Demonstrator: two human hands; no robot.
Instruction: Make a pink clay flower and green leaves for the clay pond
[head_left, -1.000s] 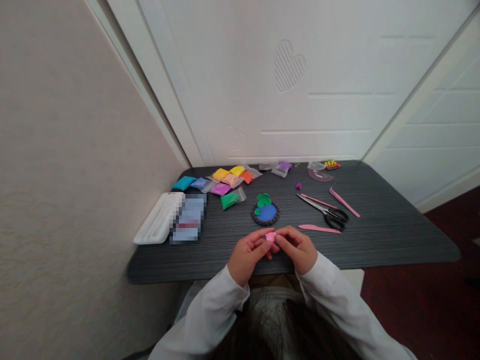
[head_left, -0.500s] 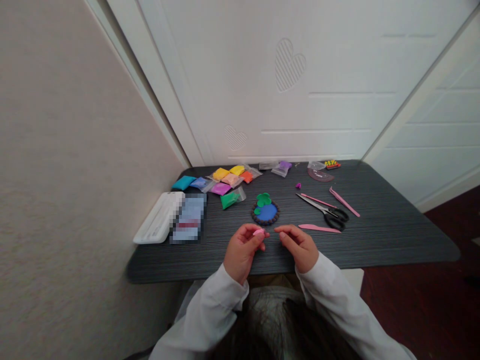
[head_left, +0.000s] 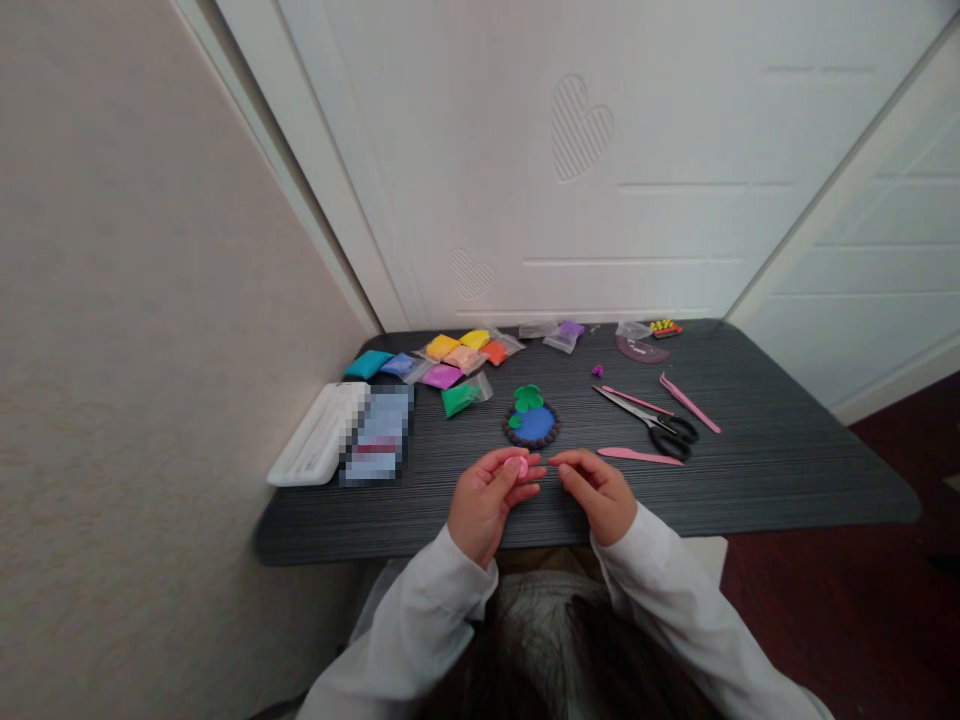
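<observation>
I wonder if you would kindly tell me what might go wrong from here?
The pink clay piece, pressed under the thumb of the left hand, might be squashed or slip out.

The blue disc with a dark beaded rim lies just beyond the hands, so a knuckle could bump its green leaf shapes.

The right hand, reaching forward, could brush the pink knife-shaped tool beside it.

head | just above wearer's hair point(head_left: 592, 660) | faces forward and down | tabletop point(head_left: 780, 490) near, white panel point(head_left: 450, 120) beyond
</observation>
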